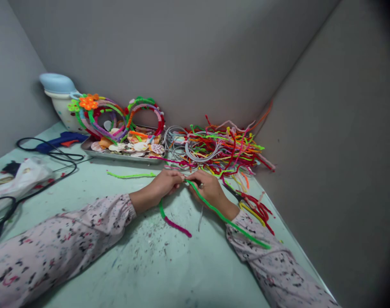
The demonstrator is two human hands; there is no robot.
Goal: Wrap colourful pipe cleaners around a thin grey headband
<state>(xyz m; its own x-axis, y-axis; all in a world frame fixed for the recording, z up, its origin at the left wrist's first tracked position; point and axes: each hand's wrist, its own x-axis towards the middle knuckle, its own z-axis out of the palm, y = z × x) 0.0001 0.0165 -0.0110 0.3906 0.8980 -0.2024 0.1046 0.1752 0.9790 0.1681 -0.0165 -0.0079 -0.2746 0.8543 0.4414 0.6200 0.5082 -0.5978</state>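
Note:
My left hand is closed in a pinch, its fingertips meeting those of my right hand near the middle of the table. From between the fingertips a green pipe cleaner runs down to the right, over my right wrist and sleeve. My right hand pinches it at its upper end. Below my left hand hangs a green and magenta strand. A light green pipe cleaner sticks out to the left behind my left hand. What lies between the fingertips is mostly hidden.
Behind my hands stand a metal tray of shells with wrapped headbands and a pipe cleaner pile. Scissors lie at the right. A blue glue gun, black cable, plastic bag and white container are left.

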